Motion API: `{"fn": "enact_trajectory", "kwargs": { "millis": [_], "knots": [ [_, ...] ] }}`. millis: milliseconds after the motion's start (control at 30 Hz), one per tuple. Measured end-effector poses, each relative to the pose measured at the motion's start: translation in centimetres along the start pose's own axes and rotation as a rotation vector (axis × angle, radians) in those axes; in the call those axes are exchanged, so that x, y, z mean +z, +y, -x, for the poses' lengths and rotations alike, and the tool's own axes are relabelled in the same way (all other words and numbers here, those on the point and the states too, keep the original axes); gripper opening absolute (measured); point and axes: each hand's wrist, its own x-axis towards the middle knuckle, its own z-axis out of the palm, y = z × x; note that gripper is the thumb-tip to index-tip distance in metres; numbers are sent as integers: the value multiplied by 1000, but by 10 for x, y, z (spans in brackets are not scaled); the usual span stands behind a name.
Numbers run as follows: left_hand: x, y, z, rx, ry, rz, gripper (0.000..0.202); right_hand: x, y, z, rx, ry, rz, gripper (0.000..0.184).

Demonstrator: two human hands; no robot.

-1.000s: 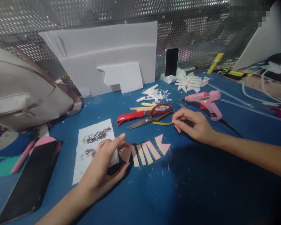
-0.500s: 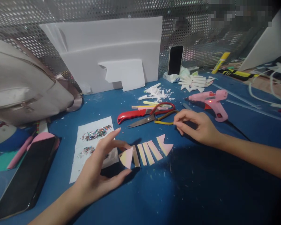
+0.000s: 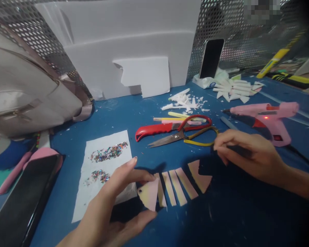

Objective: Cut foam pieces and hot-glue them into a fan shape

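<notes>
My left hand [image 3: 126,192] has its index finger and thumb at the upper and lower edges of a pink-and-yellow fish-head piece [image 3: 149,195] with a dark dot. Beside that piece, narrow pink-and-yellow strips [image 3: 177,188] lie in a row, ending in a notched tail-shaped piece [image 3: 199,176]. My right hand [image 3: 244,154] is closed, fingertips pinched beside the yellow handle of the scissors [image 3: 181,135]; whether they hold anything small is hidden. Against the scissors lies a red-handled cutter [image 3: 154,130].
A pink glue gun [image 3: 270,118], its red light on, lies at the right. Glitter flakes [image 3: 109,152] rest on white paper [image 3: 79,202]. White scraps [image 3: 184,101] and a propped phone [image 3: 211,58] are farther back. Another phone [image 3: 23,202] and a bag [image 3: 28,89] stand left.
The view has tilted and come closer, so things appear larger. The fish-head piece now overlaps the nearest strip, and its dark dot shows. My right hand remains pinched by the scissors.
</notes>
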Motion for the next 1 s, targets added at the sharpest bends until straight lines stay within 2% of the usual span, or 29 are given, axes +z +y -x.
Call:
{"fn": "enact_trajectory", "kwargs": {
  "millis": [300,500,700,1000],
  "knots": [
    [-1,1,-2,-38,-13,41,80,-1,1,-2,17,-25,53,6],
    [-2,-4,-3,-13,-75,38,88,-1,1,-1,16,-38,0,6],
    [-3,-3,-2,-41,-72,49,86,-1,-1,-1,11,-71,-35,4],
    [-1,-1,-5,16,-67,86,90,0,-5,-4,70,-86,-14,7]
  ]
}}
